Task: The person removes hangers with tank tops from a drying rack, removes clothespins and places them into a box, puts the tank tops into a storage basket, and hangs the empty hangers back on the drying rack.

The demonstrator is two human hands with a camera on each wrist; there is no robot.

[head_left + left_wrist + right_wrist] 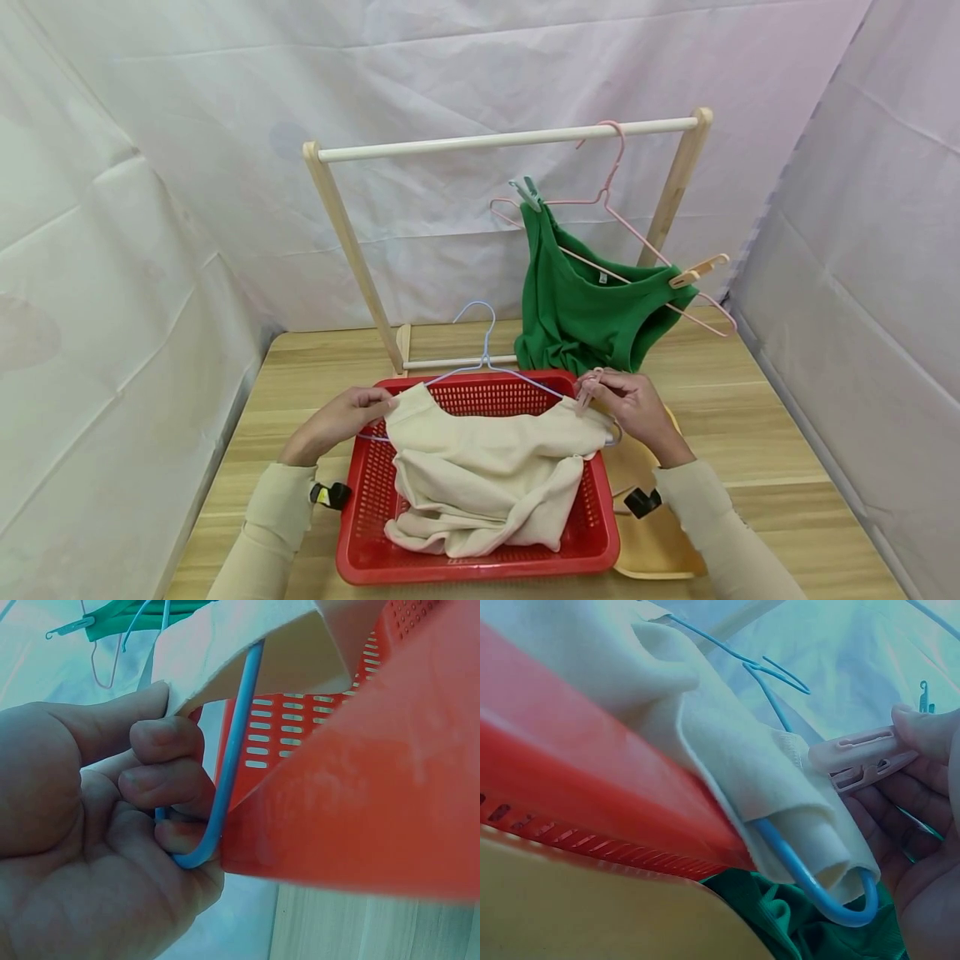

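Note:
A cream sleeveless top (495, 442) lies over a blue hanger (486, 360), whose hook points away from me. At the left shoulder my left hand (341, 423) pinches the strap between thumb and forefinger. In the left wrist view, that hand's other fingers curl beside the end of the hanger (244, 727). My right hand (637, 412) pinches a pale pink clothespin (859, 754) at the right shoulder. The clothespin's tip meets the strap's edge; whether it clamps the cloth I cannot tell. Beneath the top is a red basket (480, 571).
Behind the basket stands a rack with a white rail (450, 145). A green top (577, 308) hangs there on a pink hanger (615, 167), with a mint clothespin (528, 196) and an orange clothespin (699, 272). A yellow tray (660, 562) sits right of the basket, partly under my right arm.

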